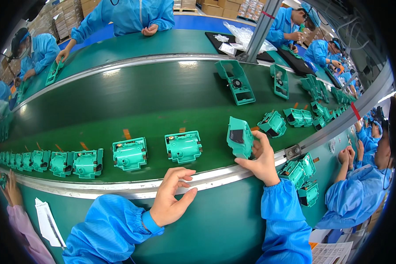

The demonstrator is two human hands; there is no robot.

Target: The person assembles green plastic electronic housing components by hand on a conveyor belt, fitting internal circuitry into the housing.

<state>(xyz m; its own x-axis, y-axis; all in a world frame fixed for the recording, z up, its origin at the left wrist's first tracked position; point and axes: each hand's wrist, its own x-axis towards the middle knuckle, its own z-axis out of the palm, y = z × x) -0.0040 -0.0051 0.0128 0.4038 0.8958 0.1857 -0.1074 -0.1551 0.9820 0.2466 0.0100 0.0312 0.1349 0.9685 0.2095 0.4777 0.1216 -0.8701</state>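
Observation:
My right hand grips a green plastic housing by its right side, tilted up over the near edge of the belt; a dark rectangular patch shows on it. My left hand hovers above the metal rail with bent fingers apart, holding nothing. Beyond it on the belt lies a green housing with an orange tab at its far edge. A similar housing rests further left, and another sits just behind the held one.
A green conveyor belt runs across, edged by a metal rail. Several housings line its left. Long green frames lie on the far side. More housings sit right of my arm. Papers lie left. Co-workers stand around.

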